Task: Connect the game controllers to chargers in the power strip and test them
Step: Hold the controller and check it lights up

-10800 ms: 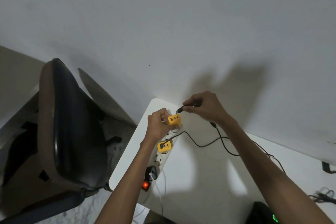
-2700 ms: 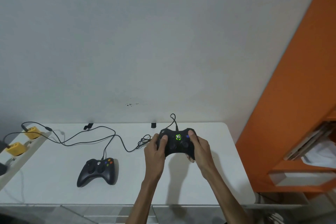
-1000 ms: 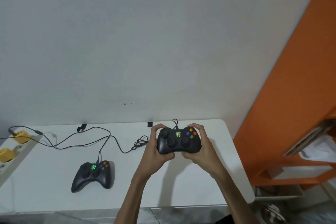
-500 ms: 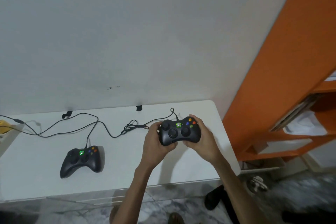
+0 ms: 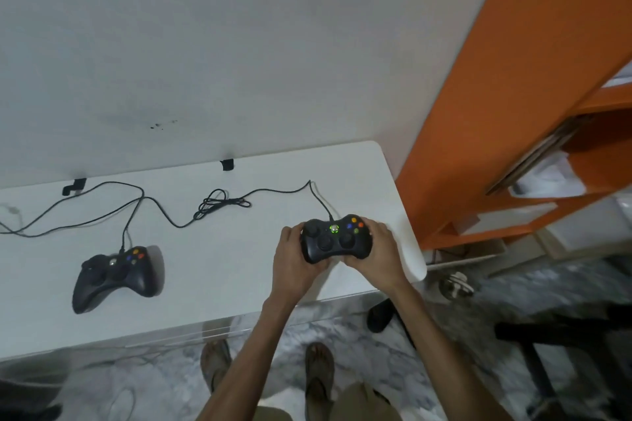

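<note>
Wall point(image 5: 239, 27): plain white, behind the table, with a few dark specks above the table's back edge.
Shelf point(image 5: 496, 79): orange, standing just right of the table. Its upper open compartment holds flat sheets or boards leaning at a slant point(image 5: 537, 154), with a white bundle point(image 5: 550, 178) beneath them. What the lower compartment holds, I cannot tell.
Floor point(image 5: 478, 335): grey marbled; two feet in sandals point(image 5: 319, 366) stand on it below the table's front edge.
Table point(image 5: 222, 267): white with rounded corners, set against the wall; it carries one controller and both cables.
Left hand point(image 5: 294, 256): wrapped round the left grip of the held controller.
Right hand point(image 5: 379, 249): wrapped round the right grip, fingers curled over the top right corner.
Held controller point(image 5: 337, 237): black, gripped in both hands over the table's right end, near the front edge; its centre button glows green.
Idle controller point(image 5: 114, 275): black, lying flat on the left part of the table, well apart from the hands; its centre button looks grey.
Long cable point(image 5: 273, 190): runs from the held controller's top towards the back, through a tangled loop, then off the left edge of the view.
Short cable point(image 5: 131, 212): runs from the idle controller's top, crosses the long cable and leaves leftward.
Clips point(image 5: 226, 164): two small black ones on the table's back edge.
</note>
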Available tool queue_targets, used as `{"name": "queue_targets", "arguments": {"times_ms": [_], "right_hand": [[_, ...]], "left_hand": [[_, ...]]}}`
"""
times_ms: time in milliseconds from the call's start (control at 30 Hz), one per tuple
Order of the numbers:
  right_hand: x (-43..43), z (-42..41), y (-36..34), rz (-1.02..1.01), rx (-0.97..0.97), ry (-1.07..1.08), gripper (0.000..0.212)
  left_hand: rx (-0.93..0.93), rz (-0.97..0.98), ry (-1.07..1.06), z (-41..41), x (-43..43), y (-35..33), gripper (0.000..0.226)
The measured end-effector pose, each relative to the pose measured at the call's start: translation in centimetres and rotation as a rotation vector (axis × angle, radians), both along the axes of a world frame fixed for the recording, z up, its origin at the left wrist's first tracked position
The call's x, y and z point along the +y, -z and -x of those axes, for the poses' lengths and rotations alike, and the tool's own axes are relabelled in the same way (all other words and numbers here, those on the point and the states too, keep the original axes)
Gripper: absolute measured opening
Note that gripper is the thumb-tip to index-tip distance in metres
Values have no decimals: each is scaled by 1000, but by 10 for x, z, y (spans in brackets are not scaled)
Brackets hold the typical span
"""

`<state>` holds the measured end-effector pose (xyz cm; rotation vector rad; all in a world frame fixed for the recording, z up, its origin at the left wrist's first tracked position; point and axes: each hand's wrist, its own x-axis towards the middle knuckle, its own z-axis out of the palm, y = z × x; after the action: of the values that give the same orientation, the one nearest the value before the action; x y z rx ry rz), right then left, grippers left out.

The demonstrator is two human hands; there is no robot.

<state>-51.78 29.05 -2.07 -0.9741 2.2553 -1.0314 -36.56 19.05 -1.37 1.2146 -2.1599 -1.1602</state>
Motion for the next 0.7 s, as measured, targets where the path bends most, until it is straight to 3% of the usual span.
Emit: {"name": "queue_targets", "arguments": {"times_ms": [533, 700], "right_hand": [[7, 9, 30, -161, 43, 7, 90], [-3, 7, 6, -207, 103, -65, 101]], "left_hand": [[-121, -66, 34, 17, 3, 39, 72], [-188, -34, 116, 6, -7, 35, 97]]}}
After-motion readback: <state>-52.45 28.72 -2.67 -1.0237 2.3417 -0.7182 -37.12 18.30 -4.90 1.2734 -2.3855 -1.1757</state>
